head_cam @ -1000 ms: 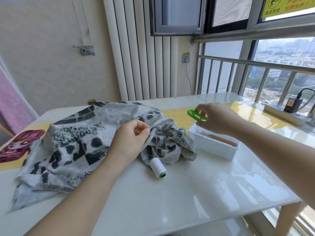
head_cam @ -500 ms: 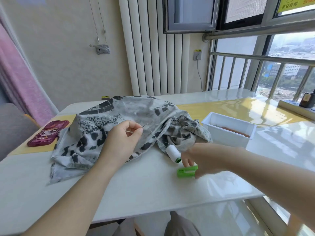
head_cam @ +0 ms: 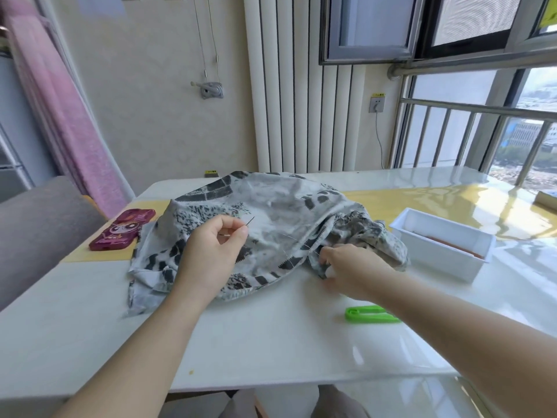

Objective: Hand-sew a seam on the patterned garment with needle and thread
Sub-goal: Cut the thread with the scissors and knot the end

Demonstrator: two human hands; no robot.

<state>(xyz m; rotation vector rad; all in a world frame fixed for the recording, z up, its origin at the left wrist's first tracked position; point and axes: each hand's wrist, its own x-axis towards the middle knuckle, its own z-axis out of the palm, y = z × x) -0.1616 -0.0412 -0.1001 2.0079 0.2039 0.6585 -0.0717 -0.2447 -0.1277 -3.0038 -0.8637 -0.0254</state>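
The grey garment with black patterns lies bunched on the white table. My left hand hovers over its left part and pinches a thin needle between thumb and forefinger, tip pointing up and right. A fine white thread runs across the cloth toward my right hand. That hand sits at the garment's near right fold, its fingers curled round the white thread spool, which is mostly hidden.
Green thread snips lie on the table just below my right forearm. A white plastic tray stands to the right of the garment. A magenta phone case lies at the left, beside a grey seat.
My right hand carried the green snips from the tray to the table front, let them go and moved up to the spool at the garment's edge. My left hand keeps pinching the needle.
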